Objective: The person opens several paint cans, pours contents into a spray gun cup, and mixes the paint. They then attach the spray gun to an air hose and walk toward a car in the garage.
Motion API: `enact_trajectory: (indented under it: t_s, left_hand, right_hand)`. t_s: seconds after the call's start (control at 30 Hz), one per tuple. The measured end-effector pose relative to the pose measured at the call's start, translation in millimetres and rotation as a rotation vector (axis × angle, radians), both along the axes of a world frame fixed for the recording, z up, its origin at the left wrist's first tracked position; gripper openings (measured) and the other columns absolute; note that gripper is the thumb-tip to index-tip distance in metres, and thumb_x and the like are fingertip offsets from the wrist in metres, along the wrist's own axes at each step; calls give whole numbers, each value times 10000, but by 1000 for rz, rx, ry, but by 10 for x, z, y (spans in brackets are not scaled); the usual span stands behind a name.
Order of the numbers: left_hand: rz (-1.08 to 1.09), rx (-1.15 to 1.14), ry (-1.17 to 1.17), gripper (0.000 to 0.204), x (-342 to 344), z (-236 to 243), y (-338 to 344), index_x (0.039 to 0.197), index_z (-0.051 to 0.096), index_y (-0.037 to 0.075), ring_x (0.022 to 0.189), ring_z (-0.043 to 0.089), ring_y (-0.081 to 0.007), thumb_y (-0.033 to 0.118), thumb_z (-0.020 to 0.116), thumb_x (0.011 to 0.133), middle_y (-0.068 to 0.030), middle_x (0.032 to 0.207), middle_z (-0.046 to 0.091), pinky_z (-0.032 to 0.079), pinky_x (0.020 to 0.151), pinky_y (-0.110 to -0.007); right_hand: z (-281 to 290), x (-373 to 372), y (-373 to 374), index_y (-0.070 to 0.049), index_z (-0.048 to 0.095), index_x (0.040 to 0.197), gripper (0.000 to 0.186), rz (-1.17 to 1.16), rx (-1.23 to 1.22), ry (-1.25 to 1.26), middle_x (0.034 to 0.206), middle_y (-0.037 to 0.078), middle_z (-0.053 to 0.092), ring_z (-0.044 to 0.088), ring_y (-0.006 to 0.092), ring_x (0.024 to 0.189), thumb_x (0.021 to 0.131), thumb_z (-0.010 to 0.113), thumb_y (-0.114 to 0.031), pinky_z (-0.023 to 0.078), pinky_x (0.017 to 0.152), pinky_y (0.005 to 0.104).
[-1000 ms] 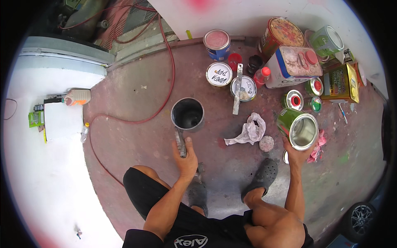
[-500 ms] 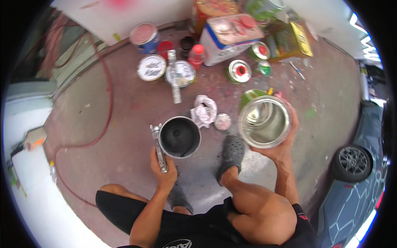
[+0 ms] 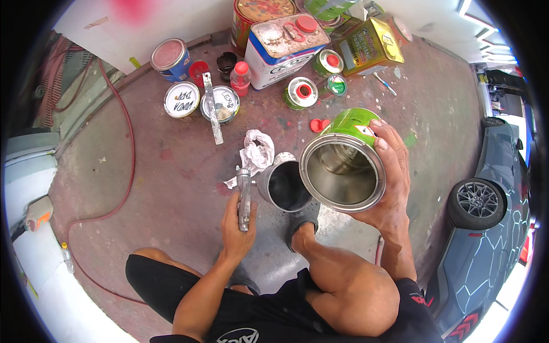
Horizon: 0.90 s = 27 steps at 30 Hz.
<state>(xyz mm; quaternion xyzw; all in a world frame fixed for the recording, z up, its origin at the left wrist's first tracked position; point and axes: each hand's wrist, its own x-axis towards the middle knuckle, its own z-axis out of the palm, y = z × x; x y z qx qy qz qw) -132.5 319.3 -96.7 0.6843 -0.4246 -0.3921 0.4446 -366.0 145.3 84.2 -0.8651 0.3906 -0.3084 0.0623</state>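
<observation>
My left hand (image 3: 236, 226) is closed on a worn metal handled tool (image 3: 245, 203), with a round cup (image 3: 284, 188), dark inside, at its right side. My right hand (image 3: 389, 171) grips a green metal can (image 3: 349, 123) with a silver rim, tilted so its open mouth and shiny inside face me. The can is just right of the cup and partly overlaps it in view; I cannot tell if they touch or if liquid is flowing. A crumpled white rag (image 3: 256, 148) lies on the floor beyond the cup, beside two small red caps (image 3: 319, 125).
Lidded cans (image 3: 180, 100), a metal stick (image 3: 213, 111), a red bottle (image 3: 241, 80) and large containers (image 3: 286, 40) stand or lie toward the wall. A red hose (image 3: 128, 143) crosses the floor at left. A grey car (image 3: 480, 251) stands at right.
The green can has risen and tipped, moving toward the cup. My left hand has brought the tool and cup rightward relative to the rag, under the can's side. The view has turned rightward.
</observation>
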Motion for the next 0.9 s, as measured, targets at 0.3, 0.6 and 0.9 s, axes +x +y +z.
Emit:
enact_trajectory:
  t_s: [0.3,0.6,0.9]
  left_hand:
    - [-32,-28,-24,417,-80,-29,-129,1387,592,-41,982,694,-237,152,734,1046,-148,1094,701,560,867,-359]
    - [-28,-20,52,469,-87,-5,-176,1404,572,-51,1087,729,-402,132,754,1012,-269,1227,693,570,909,-443]
    - [-38,-45,47,452,-112,14,-209,1377,573,-54,1027,720,-384,143,757,1015,-250,1153,684,567,876,-439]
  right_hand:
    - [180,-44,23,-157,439,1545,1124,-2,-110,244,1495,231,590,599,490,1344,610,1057,-247,523,1110,572]
    - [268,16,6,-189,444,1538,1081,25,-145,301,1497,229,586,596,497,1343,641,1046,-242,531,1100,577]
    - [289,0,36,-279,581,1423,853,5,-150,266,1460,162,622,594,454,1336,679,996,-246,562,1068,573]
